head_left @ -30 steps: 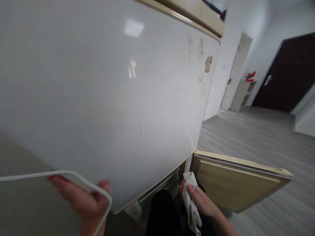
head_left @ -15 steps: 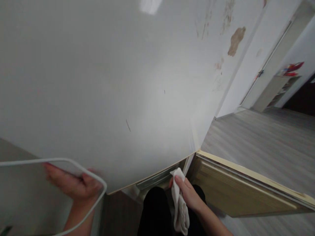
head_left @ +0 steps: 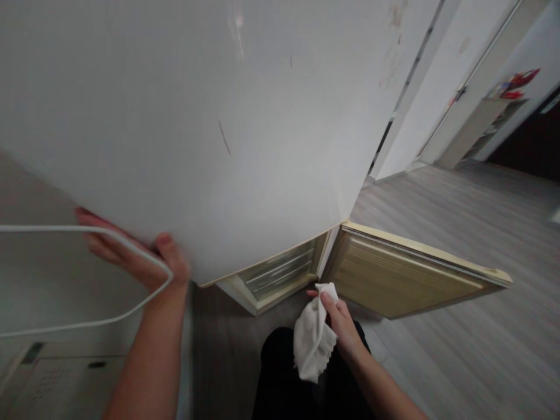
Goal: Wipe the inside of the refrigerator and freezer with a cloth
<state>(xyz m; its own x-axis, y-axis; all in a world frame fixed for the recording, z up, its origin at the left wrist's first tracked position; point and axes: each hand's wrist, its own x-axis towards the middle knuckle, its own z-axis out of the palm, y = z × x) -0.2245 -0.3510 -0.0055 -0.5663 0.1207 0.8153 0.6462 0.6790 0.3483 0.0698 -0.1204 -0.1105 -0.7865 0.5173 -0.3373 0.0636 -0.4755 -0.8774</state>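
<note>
My left hand (head_left: 135,259) is closed on the corner of a clear glass shelf with a white rim (head_left: 48,228), held against the lower left of a large white fridge face (head_left: 219,116). My right hand (head_left: 341,324) grips a crumpled white cloth (head_left: 310,344) in front of my dark-clothed knee (head_left: 280,379). The cloth hangs just before the fridge's lower compartment, where a clear drawer (head_left: 280,271) shows. The cream lower door (head_left: 406,274) stands open to the right.
Grey wood-look floor (head_left: 459,221) spreads to the right. A low shelf unit with red items (head_left: 485,122) stands by a white door frame, beside a dark door (head_left: 529,140). A white appliance top (head_left: 56,379) lies at the bottom left.
The view has tipped downward. My left hand and the glass shelf have risen in view. My right hand with the cloth has drawn back from the lower compartment's edge.
</note>
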